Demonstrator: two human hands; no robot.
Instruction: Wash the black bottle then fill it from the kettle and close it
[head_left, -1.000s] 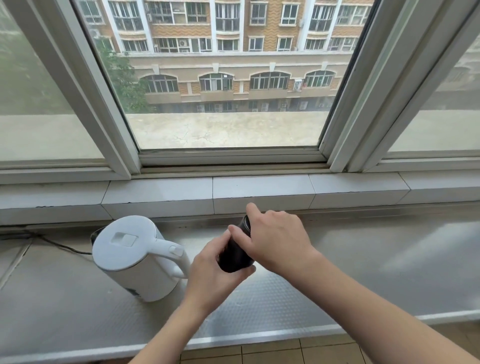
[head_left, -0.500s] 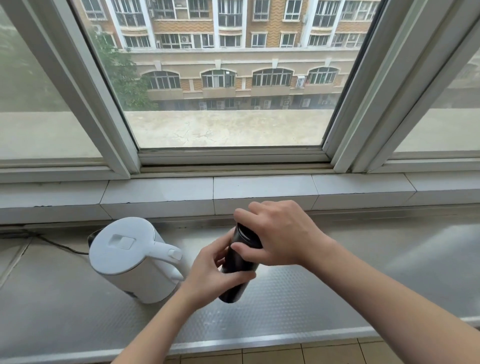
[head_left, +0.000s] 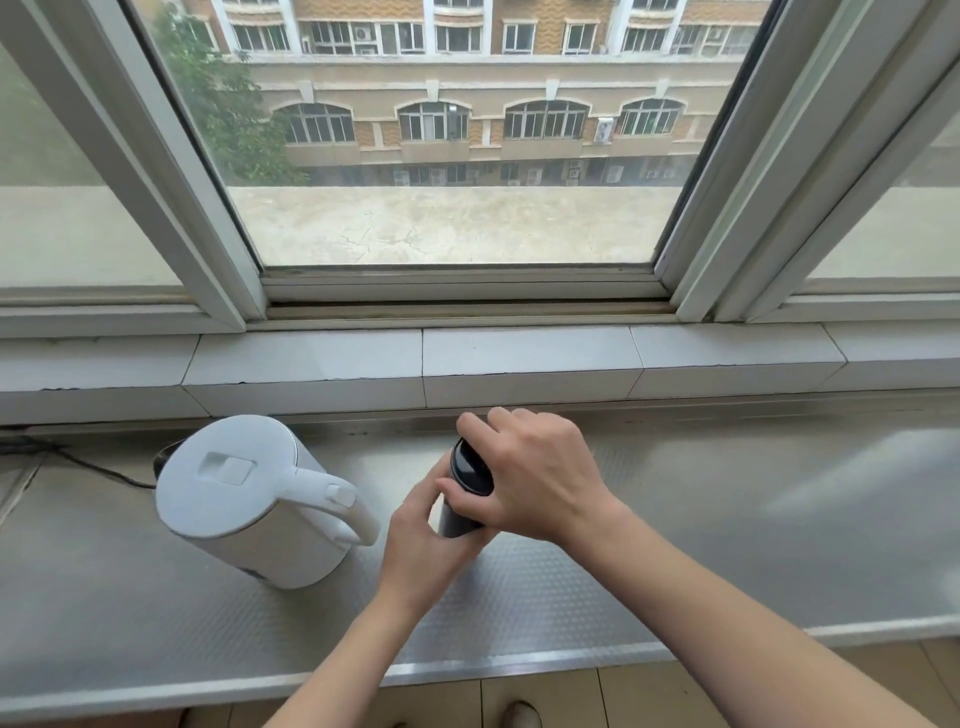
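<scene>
The black bottle (head_left: 460, 499) has come upright from its earlier tilt, above the dimpled metal bench (head_left: 675, 545). Left hand (head_left: 423, 551) fingers wrap its smooth cylinder; right hand (head_left: 540, 475) fingers clasp the glossy cap (no readable lettering), beside the white plastic kettle (head_left: 249, 499).

One head-worn camera looks forward and down, close over the counter (head_left: 675, 545), facing the window (head_left: 457, 156).

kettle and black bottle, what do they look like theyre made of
Kettle: looks like matte white plastic, with an even, dull surface and a moulded handle and lid button. Black bottle: dark body with a soft sheen, perhaps coated metal or plastic; its glossy cap reflects light. The hands hide much of it.
</scene>
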